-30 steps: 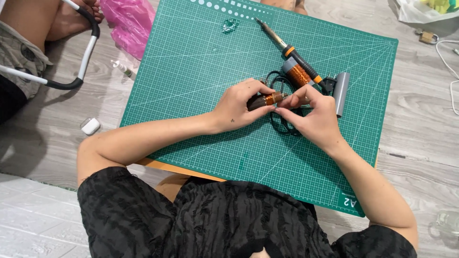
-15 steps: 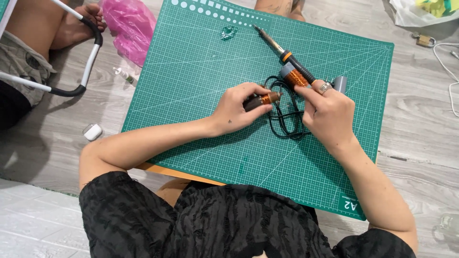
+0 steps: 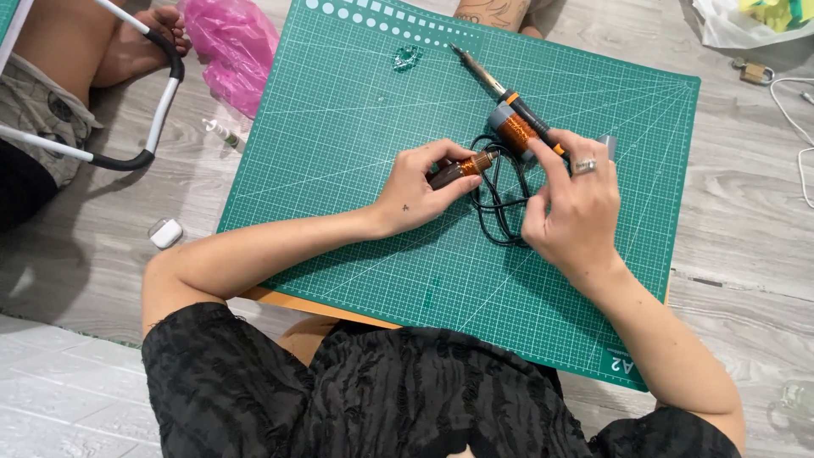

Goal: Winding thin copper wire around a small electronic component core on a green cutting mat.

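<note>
Right hand (image 3: 570,208) has slid off the little copper-tipped piece since 1 second back, when both hands were pinching it together; now it sits further right, over by the soldering iron.

Way out to the left of the left fingers there's another person's leg and hand (image 3: 161,25) on a white and black bar (image 3: 161,106), a pink plastic bag (image 3: 231,47), and a small white case (image 3: 166,232) on the floor (image 3: 746,254). Left hand (image 3: 417,191) has its fingers pressed around a dark stubby piece with a copper end (image 3: 465,167), pinching it low over the green cutting mat (image 3: 356,127). Just right of those fingers a black cord (image 3: 496,203) loops on the mat, running under the right hand. Right fingers are curled, the tips touching the soldering iron (image 3: 517,106) handle beside a copper wire spool (image 3: 512,129); can't tell if they actually grip it. A ring shows on 1 finger. Further right past those fingers, a white cable (image 3: 793,110) lies on the floor.
</note>
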